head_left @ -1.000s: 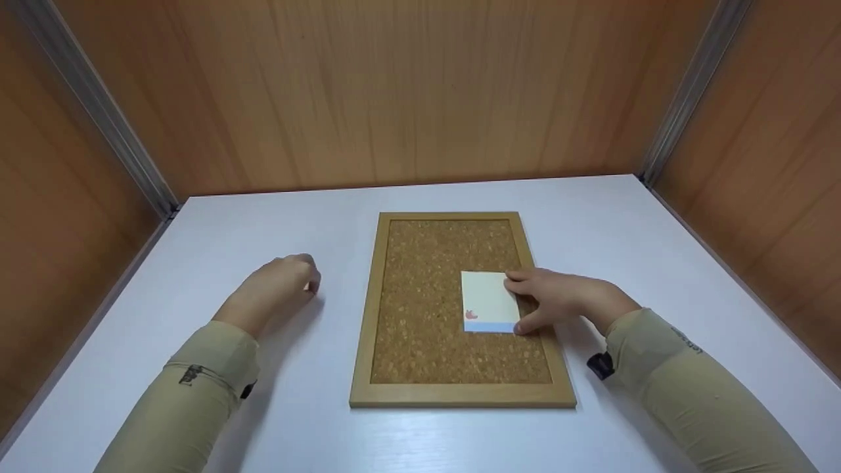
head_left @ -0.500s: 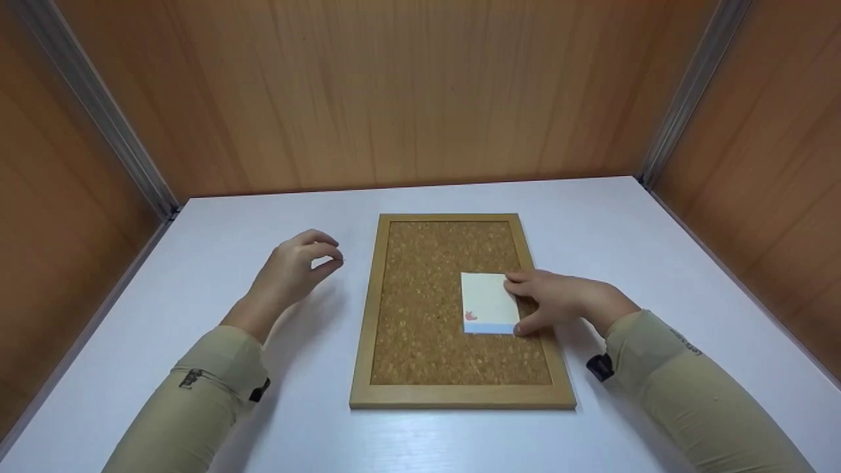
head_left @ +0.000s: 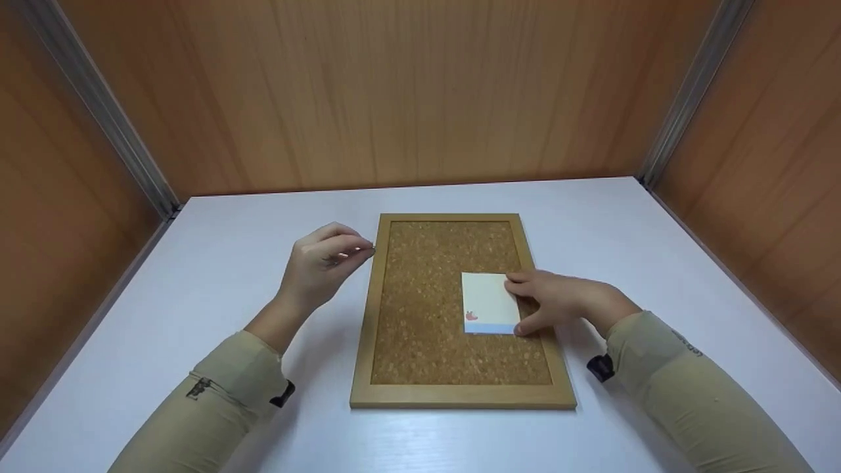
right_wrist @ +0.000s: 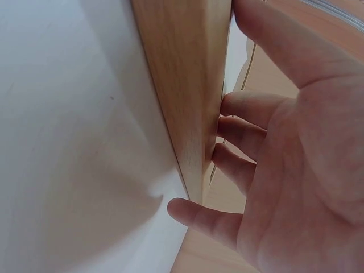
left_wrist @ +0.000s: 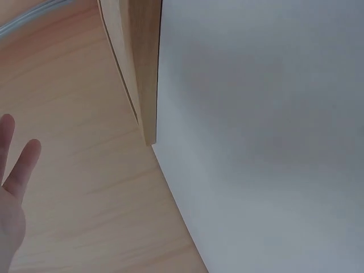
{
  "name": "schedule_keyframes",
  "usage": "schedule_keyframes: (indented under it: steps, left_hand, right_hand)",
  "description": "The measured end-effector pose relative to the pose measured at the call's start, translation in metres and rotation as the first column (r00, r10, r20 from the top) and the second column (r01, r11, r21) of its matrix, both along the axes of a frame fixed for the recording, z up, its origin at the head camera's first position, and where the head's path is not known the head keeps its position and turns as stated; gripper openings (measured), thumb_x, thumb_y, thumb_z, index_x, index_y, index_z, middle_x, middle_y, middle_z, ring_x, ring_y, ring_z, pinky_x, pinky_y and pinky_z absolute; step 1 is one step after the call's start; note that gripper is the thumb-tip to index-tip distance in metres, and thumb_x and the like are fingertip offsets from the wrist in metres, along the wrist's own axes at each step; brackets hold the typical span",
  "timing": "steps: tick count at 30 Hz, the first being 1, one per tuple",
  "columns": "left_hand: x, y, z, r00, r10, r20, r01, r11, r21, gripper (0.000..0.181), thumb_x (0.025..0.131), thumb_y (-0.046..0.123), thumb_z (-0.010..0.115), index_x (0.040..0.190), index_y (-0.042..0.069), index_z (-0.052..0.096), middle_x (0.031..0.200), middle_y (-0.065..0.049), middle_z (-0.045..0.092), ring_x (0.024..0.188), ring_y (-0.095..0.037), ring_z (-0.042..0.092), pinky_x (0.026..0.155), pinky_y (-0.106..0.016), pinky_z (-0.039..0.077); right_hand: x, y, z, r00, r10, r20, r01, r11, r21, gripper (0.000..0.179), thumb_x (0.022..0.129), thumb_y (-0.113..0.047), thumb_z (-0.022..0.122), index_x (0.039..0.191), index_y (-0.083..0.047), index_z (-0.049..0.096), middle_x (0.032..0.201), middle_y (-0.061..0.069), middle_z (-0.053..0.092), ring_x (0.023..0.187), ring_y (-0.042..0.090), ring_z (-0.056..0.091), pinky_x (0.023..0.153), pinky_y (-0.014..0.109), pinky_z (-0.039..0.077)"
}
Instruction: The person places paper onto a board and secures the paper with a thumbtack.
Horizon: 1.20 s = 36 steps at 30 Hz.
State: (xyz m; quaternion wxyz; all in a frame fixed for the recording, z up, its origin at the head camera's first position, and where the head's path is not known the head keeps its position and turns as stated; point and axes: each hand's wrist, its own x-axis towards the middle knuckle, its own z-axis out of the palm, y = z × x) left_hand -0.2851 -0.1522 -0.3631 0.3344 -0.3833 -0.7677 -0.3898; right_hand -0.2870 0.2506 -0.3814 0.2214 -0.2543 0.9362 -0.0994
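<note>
A framed cork board lies on the white table. On its right half is a cream note sheet with a blue band along the bottom and a small red figure at lower left. My right hand rests at the sheet's right side, fingertips at the upper right corner and thumb at the lower right. My left hand is raised beside the board's left frame, thumb and index finger pinched together. A tiny pin-like thing shows at those fingertips, too small to make out well. The left wrist view catches only part of that hand.
Wood-grain panels enclose the table at the back, left and right, with grey metal posts in the corners. The board's wooden frame stands slightly above the tabletop in the right wrist view.
My left hand has risen from the table and moved right and away from me, its pinched fingertips coming to the board's left frame. The right hand and note sheet have stayed put.
</note>
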Motion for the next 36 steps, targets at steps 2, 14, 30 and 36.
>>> schedule_keyframes:
  steps: [2, 14, 30, 36]
  left_hand:
    - [0.001, 0.003, 0.001, 1.0, -0.017, 0.008, 0.016, 1.0, 0.016, 0.01, 0.086, -0.001, 0.08, 0.093, 0.005, 0.079, 0.092, -0.001, 0.07, 0.079, -0.013, 0.07, 0.068, -0.021, 0.058]
    - [0.001, 0.021, 0.0, 0.984, -0.114, 0.134, 0.103, 0.991, 0.088, 0.008, 0.088, -0.002, 0.077, 0.092, 0.005, 0.078, 0.094, -0.001, 0.072, 0.066, -0.016, 0.068, 0.059, -0.025, 0.057]
    - [-0.002, 0.067, 0.017, 0.701, 0.053, 0.711, 0.086, 0.984, -0.158, 0.009, 0.097, 0.023, 0.073, 0.092, 0.016, 0.075, 0.14, -0.003, 0.055, 0.135, -0.032, 0.045, 0.106, -0.053, 0.043]
    - [-0.008, 0.085, 0.017, 0.616, 0.08, 0.783, 0.129, 0.971, -0.202, 0.011, 0.098, 0.023, 0.07, 0.091, 0.015, 0.071, 0.145, -0.008, 0.05, 0.132, -0.032, 0.046, 0.09, -0.045, 0.052]
  right_hand:
    - [0.0, 0.0, 0.0, 1.0, -0.003, 0.003, 0.003, 1.0, 0.0, 0.098, 0.089, -0.056, 0.074, 0.162, -0.011, 0.026, 0.168, 0.012, 0.016, 0.153, 0.038, 0.014, 0.119, 0.056, 0.021]
    - [0.001, -0.001, 0.001, 1.0, 0.005, -0.001, -0.005, 1.0, 0.002, 0.098, 0.089, -0.056, 0.073, 0.162, -0.012, 0.025, 0.168, 0.012, 0.016, 0.152, 0.039, 0.015, 0.119, 0.056, 0.022]
    - [0.001, -0.003, 0.002, 1.0, 0.005, 0.002, -0.005, 1.0, -0.008, 0.097, 0.09, -0.054, 0.074, 0.162, -0.011, 0.024, 0.169, 0.011, 0.015, 0.152, 0.038, 0.014, 0.12, 0.055, 0.02]
    - [0.001, -0.006, 0.002, 1.0, -0.007, 0.011, 0.007, 1.0, -0.008, 0.098, 0.089, -0.055, 0.074, 0.162, -0.013, 0.024, 0.169, 0.01, 0.014, 0.153, 0.037, 0.012, 0.12, 0.056, 0.019]
